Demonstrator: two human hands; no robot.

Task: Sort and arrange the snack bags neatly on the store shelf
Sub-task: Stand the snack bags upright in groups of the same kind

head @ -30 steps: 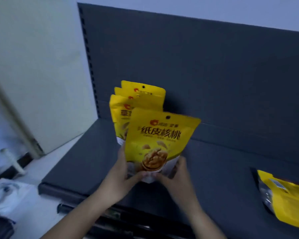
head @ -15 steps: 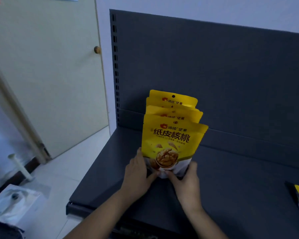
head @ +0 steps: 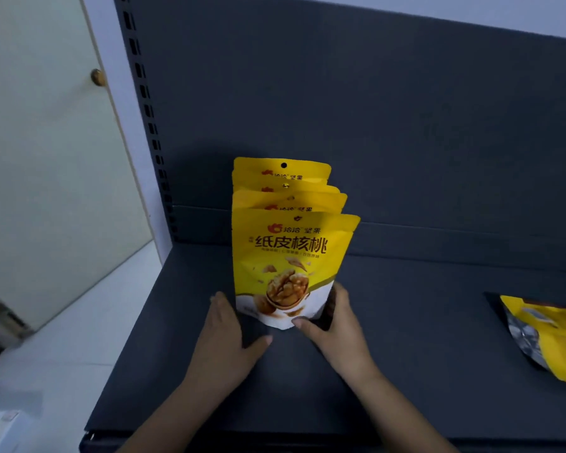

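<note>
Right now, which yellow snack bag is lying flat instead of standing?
The bag at the right edge, alone on the shelf; the others stand in a row between both hands.

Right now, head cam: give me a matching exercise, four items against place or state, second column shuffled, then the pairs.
Column one:
1. front walnut bag
2. loose yellow bag
3. left hand
4. door knob

Column two:
A. lying flat at the shelf's right end
B. on the pale door, left of the shelf upright
C. standing upright at the head of a row of bags
D. open, beside the front bag's lower left edge

Pairs: 1-C, 2-A, 3-D, 4-B
</note>
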